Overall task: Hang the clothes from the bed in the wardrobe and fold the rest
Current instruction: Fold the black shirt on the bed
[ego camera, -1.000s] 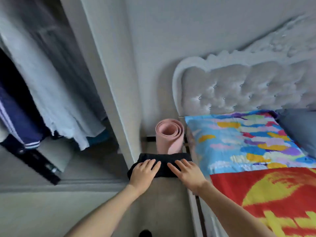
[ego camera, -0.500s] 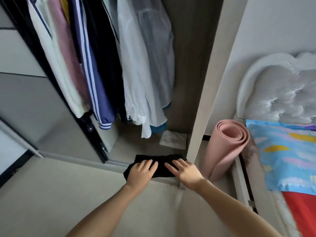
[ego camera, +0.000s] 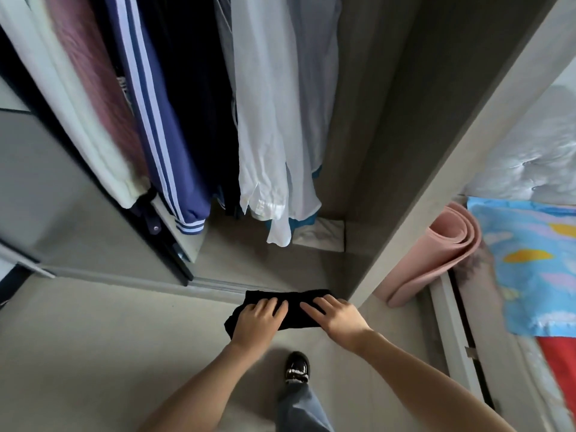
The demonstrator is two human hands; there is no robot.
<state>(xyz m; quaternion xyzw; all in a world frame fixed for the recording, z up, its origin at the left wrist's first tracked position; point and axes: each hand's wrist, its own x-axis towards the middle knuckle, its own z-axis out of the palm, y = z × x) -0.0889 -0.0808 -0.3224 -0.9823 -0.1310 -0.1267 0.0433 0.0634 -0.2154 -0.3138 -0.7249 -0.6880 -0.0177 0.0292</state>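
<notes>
Inside the open grey wardrobe [ego camera: 367, 145], starting from the left, hung a thick cream garment [ego camera: 93, 145], a fuzzy mauve top [ego camera: 90, 67], a navy jacket with white stripes [ego camera: 174, 145] and a thin white long-sleeved shirt [ego camera: 271, 120]. The shirt's cuff dangled just above a folded pale cloth [ego camera: 321, 236] lying on the wardrobe floor.

Lower down, in front of the wardrobe's bottom rail, the person held a folded black garment [ego camera: 294, 310] out over the grey floor [ego camera: 109, 338]. The left hand [ego camera: 257, 319] lay palm down on its left end, fingers straight and close together. The right hand [ego camera: 338, 316] lay the same way on the right end, fingers straight and slightly fanned. The hands were near each other but apart, with a strip of black cloth showing between them. Both thumbs were out of sight, so I couldn't tell whether they were tucked under the cloth.

Beneath the arms, a black shoe [ego camera: 297, 367] and a grey trouser leg [ego camera: 299, 406] were planted on the floor.

Right of the wardrobe's side panel leaned a rolled pink mat [ego camera: 436, 260], just beside the white-framed bed [ego camera: 452, 325]. The bed had a blue patterned sheet [ego camera: 530, 269] and a white tufted headboard [ego camera: 536, 151].
</notes>
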